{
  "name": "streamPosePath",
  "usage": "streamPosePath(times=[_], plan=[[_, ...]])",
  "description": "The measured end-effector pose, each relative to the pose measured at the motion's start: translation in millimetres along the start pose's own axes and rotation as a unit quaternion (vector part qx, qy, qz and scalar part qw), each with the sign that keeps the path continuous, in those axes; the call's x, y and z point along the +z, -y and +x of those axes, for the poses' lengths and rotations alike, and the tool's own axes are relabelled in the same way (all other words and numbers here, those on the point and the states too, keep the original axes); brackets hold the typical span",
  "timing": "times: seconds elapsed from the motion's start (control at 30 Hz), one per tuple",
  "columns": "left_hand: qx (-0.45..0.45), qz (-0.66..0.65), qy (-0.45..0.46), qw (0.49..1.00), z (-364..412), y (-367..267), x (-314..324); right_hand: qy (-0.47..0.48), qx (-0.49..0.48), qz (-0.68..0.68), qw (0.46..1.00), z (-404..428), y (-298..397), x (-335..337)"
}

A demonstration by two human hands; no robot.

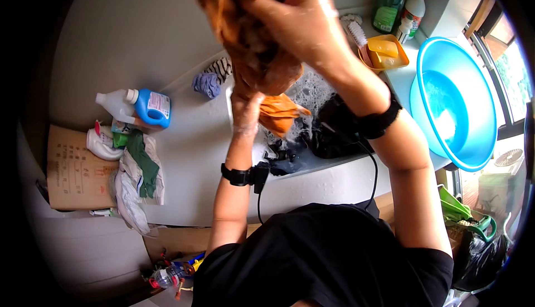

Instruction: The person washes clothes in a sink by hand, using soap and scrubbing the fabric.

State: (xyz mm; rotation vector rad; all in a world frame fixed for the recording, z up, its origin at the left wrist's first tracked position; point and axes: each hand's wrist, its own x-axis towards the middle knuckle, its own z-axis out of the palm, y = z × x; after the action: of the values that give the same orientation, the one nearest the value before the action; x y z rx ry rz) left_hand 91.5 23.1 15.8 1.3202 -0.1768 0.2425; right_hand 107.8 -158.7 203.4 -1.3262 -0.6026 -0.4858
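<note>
Both hands grip a wet, soapy orange-brown cloth (267, 72) above a sink (231, 104). My right hand (292, 18) is raised high and pinches its bunched upper part, slightly blurred. Lower down, my left hand (247, 110) closes around the cloth, and a loose orange end hangs below it toward the water. Foamy water (307, 91) partly fills the sink. Dark fabric (340, 135) lies soaking on its right side. Each wrist wears a black strap with a cable.
Left of the sink stand a blue detergent bottle (152, 108), a cardboard box (79, 169) and a green cloth (143, 165). Small rolled cloths (207, 84) rest on the back ledge. To the right are a scrub brush (358, 37), a yellow soap dish (397, 60), bottles (386, 10) and a blue basin (455, 110).
</note>
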Motion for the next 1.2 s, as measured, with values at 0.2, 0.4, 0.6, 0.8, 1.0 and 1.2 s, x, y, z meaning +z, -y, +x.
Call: streamPosePath(times=[0.2,0.4,0.6,0.8,1.0,1.2], plan=[[-0.001,0.153,-0.086,0.984,-3,45,-37,0.049,0.045,-0.316,0.946,-25,-69,-26],[-0.54,-0.377,0.035,0.751,-45,81,-5,0.111,0.276,-0.361,0.884,-139,-194,-22],[-0.271,-0.395,0.099,0.872,-55,78,-1,0.183,0.134,-0.291,0.929,-211,-148,46],[-0.349,-0.339,-0.098,0.868,-32,133,3,0.112,0.232,-0.403,0.878,-166,-204,13],[-0.304,-0.324,0.038,0.895,-33,131,-13,0.183,-0.018,-0.416,0.891,-209,-167,43],[-0.061,0.468,0.169,0.865,-25,129,3,0.143,0.206,-0.46,0.852,-159,-207,-8]])
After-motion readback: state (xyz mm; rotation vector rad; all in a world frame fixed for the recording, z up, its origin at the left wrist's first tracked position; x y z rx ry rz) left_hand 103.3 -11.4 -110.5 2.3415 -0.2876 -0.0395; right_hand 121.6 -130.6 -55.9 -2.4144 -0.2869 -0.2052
